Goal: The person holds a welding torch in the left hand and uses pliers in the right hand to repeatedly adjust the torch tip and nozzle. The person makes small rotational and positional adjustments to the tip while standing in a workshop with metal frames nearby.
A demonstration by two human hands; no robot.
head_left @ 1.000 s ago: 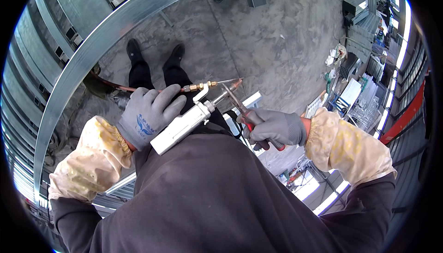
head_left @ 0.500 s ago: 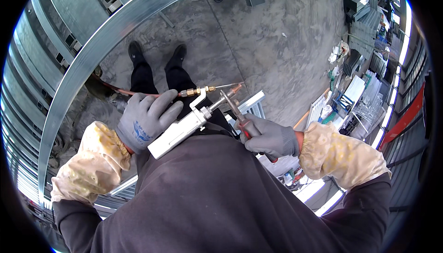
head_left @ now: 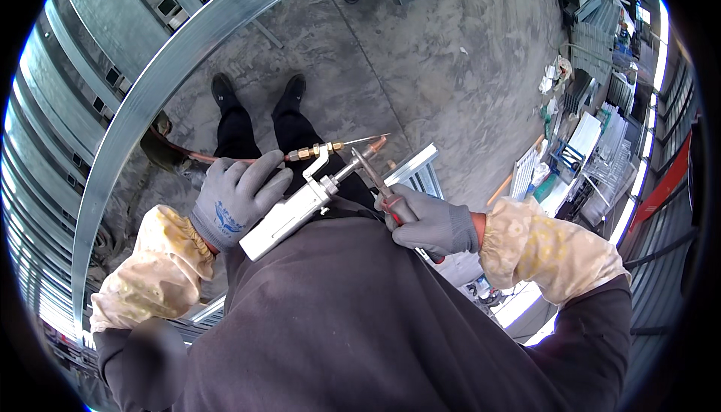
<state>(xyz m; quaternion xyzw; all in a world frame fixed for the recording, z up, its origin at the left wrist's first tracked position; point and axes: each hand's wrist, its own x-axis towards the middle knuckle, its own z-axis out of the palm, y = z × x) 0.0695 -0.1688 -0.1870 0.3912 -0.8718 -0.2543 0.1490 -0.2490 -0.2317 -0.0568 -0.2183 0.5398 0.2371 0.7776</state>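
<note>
My left hand (head_left: 236, 196), in a grey glove, is closed around a welding gun (head_left: 284, 221) with a white boxy body. A metal neck runs from the gun to a copper nozzle (head_left: 377, 146) pointing up and right. Beside the neck, a bracket carries a brass wire-feed fitting (head_left: 312, 152) with a thin tip reaching alongside the nozzle. Gripped in my gloved right hand (head_left: 439, 223) are pliers (head_left: 396, 205) with grey and red handles. Their jaws lie across the neck just behind the nozzle; whether they clamp it I cannot tell.
A curved-looking galvanized metal beam (head_left: 143, 104) arcs along the left, with metal panels (head_left: 113, 14) beyond it. A reddish hose (head_left: 203, 156) leads from the fitting toward the left. Metal sections and loose items (head_left: 593, 149) are piled at the right on the concrete floor (head_left: 451, 74).
The pliers' jaws have shifted slightly left and down along with my right hand. The gun has hardly moved in my left hand. Both grips look the same.
</note>
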